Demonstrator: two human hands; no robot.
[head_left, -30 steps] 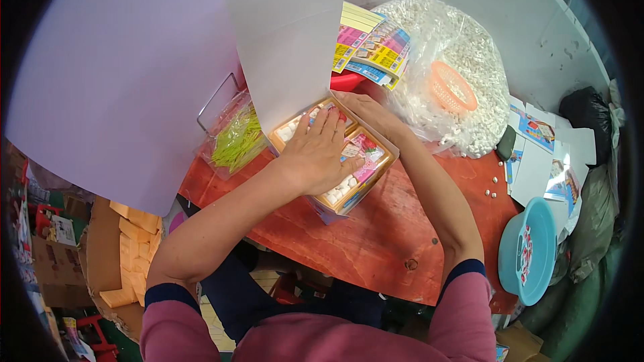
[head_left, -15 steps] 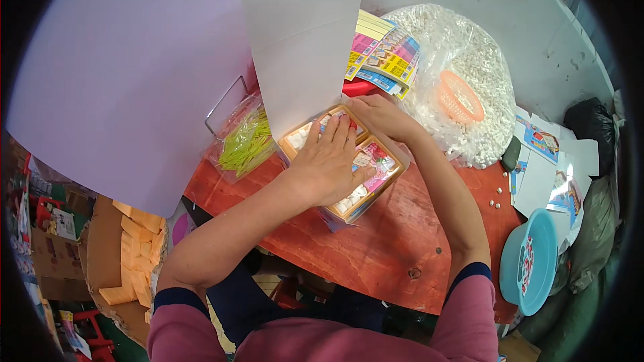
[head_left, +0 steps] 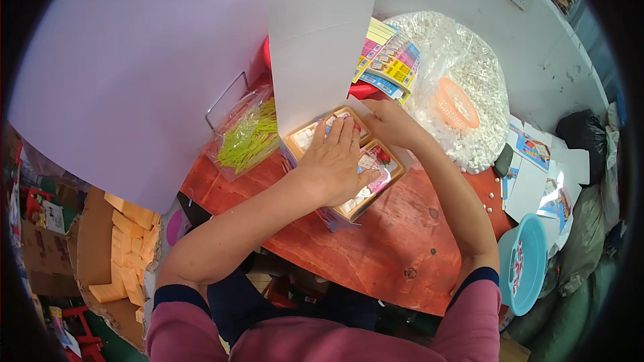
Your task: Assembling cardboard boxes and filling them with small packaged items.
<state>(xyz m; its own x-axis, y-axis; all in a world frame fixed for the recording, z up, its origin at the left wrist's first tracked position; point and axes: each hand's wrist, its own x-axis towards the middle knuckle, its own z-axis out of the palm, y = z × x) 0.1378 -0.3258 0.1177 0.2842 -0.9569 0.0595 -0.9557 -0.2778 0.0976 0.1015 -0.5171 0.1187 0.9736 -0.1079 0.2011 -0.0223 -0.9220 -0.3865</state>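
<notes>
My left hand lies flat, fingers stretched, over an open box on the red table. Inside the box are orange-brown trays holding white pieces and small packets in pink and blue. The box's tall white lid stands up at its far side. My right hand is at the box's far right corner with fingers curled in. Whatever those fingers hold, if anything, is hidden.
Behind the box are printed cards and a big clear bag of white pieces with an orange basket. Yellow-green strips lie left in a bag. A blue basin stands right; a carton of orange pieces is lower left.
My right hand's fingers have curled in more at the box's corner. My left hand keeps lying flat on the trays. The whole view has shifted slightly.
</notes>
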